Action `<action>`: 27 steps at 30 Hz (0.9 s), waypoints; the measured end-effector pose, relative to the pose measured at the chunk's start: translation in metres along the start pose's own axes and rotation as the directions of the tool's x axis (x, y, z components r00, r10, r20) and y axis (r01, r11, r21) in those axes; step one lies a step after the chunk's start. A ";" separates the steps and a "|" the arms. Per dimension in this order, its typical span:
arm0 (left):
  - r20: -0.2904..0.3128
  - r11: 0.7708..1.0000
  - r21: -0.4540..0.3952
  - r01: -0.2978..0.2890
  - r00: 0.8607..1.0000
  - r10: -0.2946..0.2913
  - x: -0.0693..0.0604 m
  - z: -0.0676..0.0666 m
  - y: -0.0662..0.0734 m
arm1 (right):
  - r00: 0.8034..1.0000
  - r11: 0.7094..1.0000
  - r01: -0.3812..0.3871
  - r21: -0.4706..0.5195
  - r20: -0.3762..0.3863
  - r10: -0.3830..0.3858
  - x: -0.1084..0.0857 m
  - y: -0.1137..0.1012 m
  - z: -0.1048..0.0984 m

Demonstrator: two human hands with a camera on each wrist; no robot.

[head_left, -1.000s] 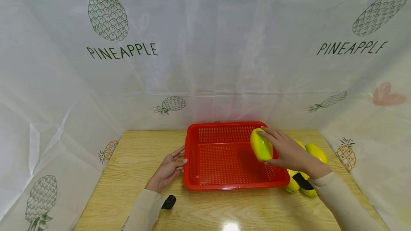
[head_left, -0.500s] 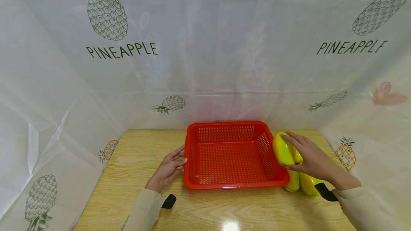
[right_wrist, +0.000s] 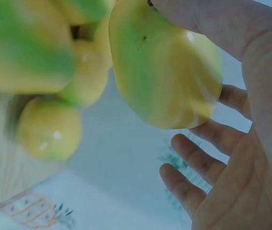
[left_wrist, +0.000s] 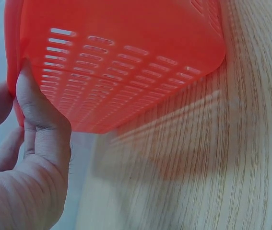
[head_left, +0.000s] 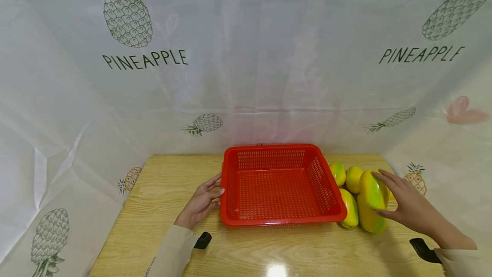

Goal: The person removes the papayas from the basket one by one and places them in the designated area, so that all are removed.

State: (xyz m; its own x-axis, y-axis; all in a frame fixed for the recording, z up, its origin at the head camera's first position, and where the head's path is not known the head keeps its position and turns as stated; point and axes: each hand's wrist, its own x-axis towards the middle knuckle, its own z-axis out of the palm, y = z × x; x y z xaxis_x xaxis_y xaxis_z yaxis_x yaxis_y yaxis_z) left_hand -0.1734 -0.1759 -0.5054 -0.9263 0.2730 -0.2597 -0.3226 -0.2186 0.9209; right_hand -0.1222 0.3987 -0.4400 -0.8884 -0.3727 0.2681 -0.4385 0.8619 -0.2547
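My left hand (head_left: 200,205) pinches the left rim of a red plastic basket (head_left: 282,221), thumb on one side and fingers on the other in the left wrist view. No fruit shows inside the basket. A yellow-green mango (head_left: 373,189) is held between the thumb and fingers of my right hand (head_left: 413,208), above the fruit at the basket's right. In the right wrist view, the held mango (right_wrist: 167,72) appears apart from the others, and some fingertips stand away from it. Below and beside it lie a large mango (head_left: 372,219), another mango (head_left: 349,209) and smaller fruit (head_left: 354,179).
The wooden table (head_left: 246,251) extends around the basket, with bare wood in front and at left. A white pineapple-print sheet (head_left: 269,76) hangs behind and along both sides. Black straps (head_left: 203,240) sit at the wrists.
My right hand has carried the mango from over the basket's right part, across its right rim, to above the fruit on the right. My left hand and the basket have stayed in place.
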 end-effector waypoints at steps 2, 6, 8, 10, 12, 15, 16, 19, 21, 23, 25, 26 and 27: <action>0.003 1.000 0.000 -0.001 1.000 0.001 0.000 0.000 0.000 | 1.000 1.000 -0.003 0.011 -0.004 0.003 -0.008 0.008 0.000; 0.009 1.000 0.005 -0.004 1.000 0.004 0.000 0.000 0.001 | 1.000 1.000 0.002 0.027 -0.022 -0.002 -0.021 0.021 0.001; 0.011 1.000 0.009 -0.006 1.000 0.006 -0.001 0.000 0.001 | 0.999 1.000 0.006 0.028 -0.033 -0.005 -0.026 0.026 0.003; 0.012 1.000 0.010 -0.006 1.000 0.006 -0.001 0.001 0.002 | 0.999 0.999 0.005 0.033 -0.035 -0.004 -0.031 0.030 0.004; 0.010 1.000 0.011 -0.005 1.000 0.005 -0.001 0.001 0.002 | 1.000 0.999 -0.001 0.039 -0.031 0.002 -0.035 0.033 0.005; 0.006 1.000 0.011 -0.003 1.000 0.003 -0.002 0.002 0.002 | 1.000 0.999 -0.015 0.043 -0.020 0.016 -0.040 0.036 0.006; 0.006 1.000 0.012 -0.003 1.000 0.003 -0.002 0.002 0.002 | 1.000 0.999 -0.021 0.043 -0.017 0.021 -0.041 0.037 0.007; 0.005 1.000 0.014 -0.003 1.000 0.003 -0.002 0.002 0.002 | 0.999 0.999 -0.035 0.032 -0.012 0.036 -0.045 0.039 0.008; 0.004 1.000 0.013 -0.002 1.000 0.002 -0.001 0.002 0.001 | 0.999 0.999 -0.042 0.019 -0.009 0.043 -0.047 0.041 0.009; 0.002 1.000 0.011 -0.003 1.000 0.003 -0.001 0.002 0.001 | 0.999 0.999 -0.046 0.000 -0.006 0.046 -0.050 0.042 0.010; 0.004 1.000 0.009 -0.004 1.000 0.004 -0.001 0.001 0.001 | 0.999 0.998 -0.049 -0.027 0.000 0.049 -0.052 0.044 0.012; 0.004 1.000 0.007 -0.004 1.000 0.004 -0.001 0.001 0.001 | 0.999 0.998 -0.050 -0.044 0.003 0.051 -0.053 0.045 0.013; 0.005 1.000 0.006 -0.005 1.000 0.005 0.000 0.001 0.001 | 0.999 0.997 -0.052 -0.056 0.006 0.052 -0.054 0.046 0.013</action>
State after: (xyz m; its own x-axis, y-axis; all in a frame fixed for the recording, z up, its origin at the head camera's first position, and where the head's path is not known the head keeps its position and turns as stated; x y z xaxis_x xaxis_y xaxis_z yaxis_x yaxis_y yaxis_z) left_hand -0.1730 -0.1754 -0.5046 -0.9270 0.2765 -0.2535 -0.3167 -0.2146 0.9239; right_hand -0.0960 0.4541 -0.4787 -0.9108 -0.3292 0.2493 -0.3837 0.8978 -0.2162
